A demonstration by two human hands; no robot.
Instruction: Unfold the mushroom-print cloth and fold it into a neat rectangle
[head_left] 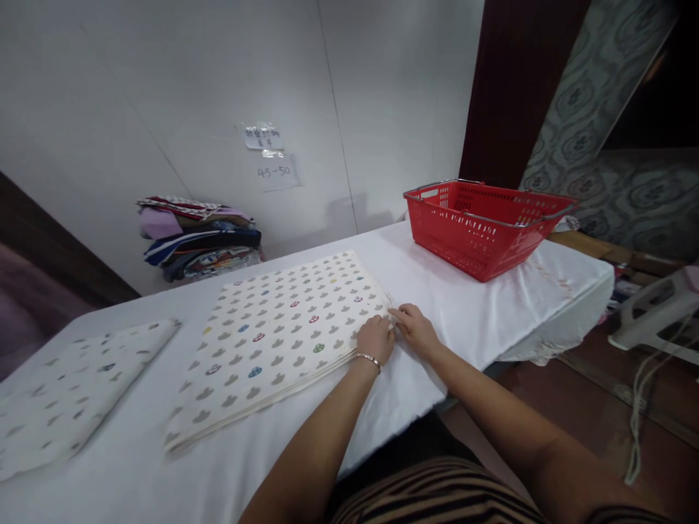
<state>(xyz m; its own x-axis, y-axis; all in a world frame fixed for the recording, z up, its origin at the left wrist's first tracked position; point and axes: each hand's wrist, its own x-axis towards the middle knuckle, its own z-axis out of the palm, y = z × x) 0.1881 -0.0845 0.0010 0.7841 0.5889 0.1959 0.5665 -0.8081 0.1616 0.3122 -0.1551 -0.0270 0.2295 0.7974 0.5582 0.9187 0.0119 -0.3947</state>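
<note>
Both hands meet at the right-hand corner of the folded patterned cloth [278, 338], centre of frame. Left hand [376, 338] rests knuckles-up on the cloth's edge, fingers curled down onto the fabric; a thin bracelet [369, 358] sits on that wrist. Right hand [416, 327] is just beside it, touching or nearly so, fingertips pinched at the cloth's corner — looks like a light pinch on the edge layers, though the exact grip is hidden under the fingers.

The cloth is cream with rows of small grey shapes and a few coloured ones, folded flat into a thick multi-layer rectangle, lying on the white-covered surface [470, 320].

Around it:
- second folded cloth [70, 397] of the same print, lower left of frame, well apart from the hands
- red plastic basket [480, 225] with metal handles, upper right on the surface, near the far edge
- stack of folded fabrics [199, 236] in mixed colours against the wall, left of centre, upper half
- two paper notes [270, 156] taped on the wall above — the lower reads "45-50"
- white iron [655, 309] at the right edge of frame, off the surface
</note>
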